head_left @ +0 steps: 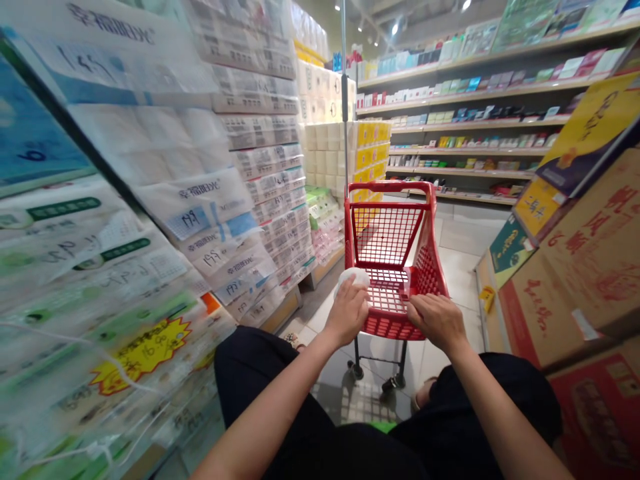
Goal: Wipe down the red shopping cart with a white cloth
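Both hands on the near rim of the red cart [395, 267], left hand [346, 313] closed over a white cloth [353, 279], right hand [436, 320] flat, so steady wiping strokes look best.

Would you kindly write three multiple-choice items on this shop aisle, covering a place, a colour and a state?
1. Where do the stacked brown cardboard boxes stand?
A. to the person's right
B. inside the cart
C. on the far shelves

2. What colour is the plastic mesh shopping cart?
A. blue
B. red
C. grey

3. What does the left hand do?
A. hangs free
B. grips a box
C. holds a white wad at the cart's rim

Answers: 1 A, the boxes fill the right edge; 2 B, its frame and mesh are red; 3 C, its fingers curl round the wad, while the right hand rests on the rim.
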The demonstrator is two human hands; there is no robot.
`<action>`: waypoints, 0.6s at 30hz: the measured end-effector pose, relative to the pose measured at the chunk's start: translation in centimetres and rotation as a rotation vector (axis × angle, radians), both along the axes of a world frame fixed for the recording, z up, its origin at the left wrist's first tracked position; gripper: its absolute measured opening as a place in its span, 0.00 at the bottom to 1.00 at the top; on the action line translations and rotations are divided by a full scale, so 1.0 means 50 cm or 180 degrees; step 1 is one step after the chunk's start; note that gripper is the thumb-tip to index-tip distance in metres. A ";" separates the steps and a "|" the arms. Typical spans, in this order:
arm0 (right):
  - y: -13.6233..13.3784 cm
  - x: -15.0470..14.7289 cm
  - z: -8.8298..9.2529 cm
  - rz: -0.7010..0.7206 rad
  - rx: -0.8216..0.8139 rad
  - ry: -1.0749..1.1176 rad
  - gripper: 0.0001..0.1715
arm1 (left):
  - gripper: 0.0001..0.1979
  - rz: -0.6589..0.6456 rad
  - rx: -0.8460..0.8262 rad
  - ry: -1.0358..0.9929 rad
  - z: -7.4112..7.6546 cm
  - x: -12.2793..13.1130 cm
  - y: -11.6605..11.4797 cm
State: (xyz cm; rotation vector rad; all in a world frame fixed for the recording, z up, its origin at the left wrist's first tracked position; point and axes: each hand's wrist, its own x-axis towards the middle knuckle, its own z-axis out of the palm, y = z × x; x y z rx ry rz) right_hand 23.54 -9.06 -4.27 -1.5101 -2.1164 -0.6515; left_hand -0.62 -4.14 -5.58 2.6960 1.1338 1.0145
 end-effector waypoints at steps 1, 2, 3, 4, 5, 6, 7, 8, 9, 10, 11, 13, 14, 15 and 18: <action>-0.002 -0.003 0.006 -0.0059 0.0004 0.0002 0.16 | 0.13 0.0015 0.0061 0.0047 -0.003 0.007 -0.019; -0.004 -0.011 0.011 -0.0132 0.0020 0.0025 0.15 | 0.13 0.0035 0.0106 0.0078 -0.006 0.015 -0.036; -0.006 -0.024 0.015 -0.0194 0.0031 0.0065 0.14 | 0.13 0.0065 0.0138 0.0096 -0.009 0.025 -0.049; -0.008 -0.041 0.017 -0.0235 0.0031 0.0122 0.13 | 0.13 0.0106 0.0163 0.0104 -0.012 0.036 -0.059; -0.008 -0.060 0.017 -0.0259 0.0011 0.0201 0.13 | 0.13 0.0144 0.0182 0.0112 -0.014 0.046 -0.067; -0.008 -0.081 0.017 -0.0283 -0.0024 0.0302 0.14 | 0.14 0.0168 0.0201 0.0123 -0.017 0.056 -0.075; -0.007 -0.100 0.014 -0.0329 -0.0067 0.0415 0.14 | 0.15 0.0164 0.0224 0.0137 -0.019 0.065 -0.081; -0.007 -0.117 0.011 -0.0397 -0.0117 0.0526 0.15 | 0.17 0.0139 0.0248 0.0151 -0.021 0.072 -0.087; -0.009 -0.129 0.008 -0.0489 -0.0149 0.0623 0.15 | 0.19 0.0098 0.0269 0.0163 -0.023 0.077 -0.092; -0.011 -0.137 0.005 -0.0582 -0.0171 0.0690 0.16 | 0.21 0.0048 0.0291 0.0174 -0.025 0.079 -0.096; -0.016 -0.139 0.002 -0.0644 -0.0185 0.0722 0.17 | 0.23 -0.0014 0.0319 0.0193 -0.027 0.079 -0.098; -0.029 -0.132 -0.004 -0.0623 -0.0194 0.0705 0.20 | 0.22 -0.0197 0.0403 0.0275 -0.029 0.072 -0.096; -0.037 -0.124 -0.006 -0.0569 -0.0190 0.0685 0.21 | 0.20 -0.0334 0.0463 0.0340 -0.029 0.065 -0.092; -0.044 -0.116 -0.009 -0.0508 -0.0186 0.0663 0.23 | 0.19 -0.0497 0.0533 0.0416 -0.027 0.058 -0.084; -0.060 -0.098 -0.015 -0.0369 -0.0221 0.0571 0.28 | 0.16 -0.1015 0.0656 0.0671 -0.013 0.031 -0.049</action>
